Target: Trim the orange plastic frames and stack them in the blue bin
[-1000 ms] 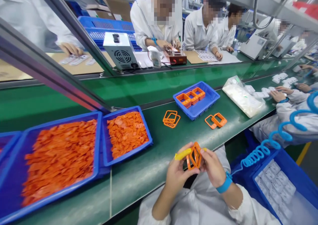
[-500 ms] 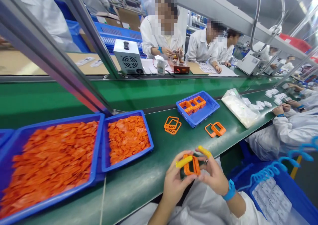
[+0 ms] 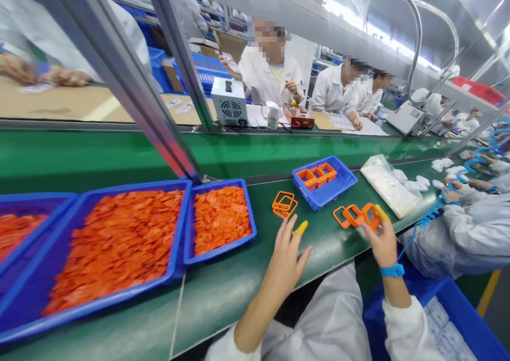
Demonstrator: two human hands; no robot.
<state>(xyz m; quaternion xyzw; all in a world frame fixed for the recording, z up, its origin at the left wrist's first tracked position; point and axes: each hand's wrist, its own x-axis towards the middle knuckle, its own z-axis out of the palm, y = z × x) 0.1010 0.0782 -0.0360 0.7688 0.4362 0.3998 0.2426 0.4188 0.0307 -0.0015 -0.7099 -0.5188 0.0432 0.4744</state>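
My right hand (image 3: 383, 240), with a yellow finger cot on one finger and a blue wrist strap, grips an orange plastic frame (image 3: 370, 217) at the table's right side. That piece is beside other orange frames (image 3: 353, 216) lying on the green surface. My left hand (image 3: 287, 254) reaches over the table with fingers apart and nothing in them; a yellow finger cot covers one finger. Just beyond its fingertips lie two overlapping thin orange frames (image 3: 283, 203). Behind them, a small blue tray (image 3: 338, 191) bears stacked orange frames (image 3: 316, 176).
Blue bins (image 3: 187, 228) of loose orange pieces stand at left. A plastic bag (image 3: 388, 188) and white parts (image 3: 422, 183) lie at right. A metal post (image 3: 135, 79) slants up at left. A coiled blue cord (image 3: 428, 220) hangs near my right arm. Co-workers sit opposite and at right.
My hands have moved apart. The right carried the orange frame piece rightward to the other frames; the left let go and moved toward the two thin frames. The view has shifted.
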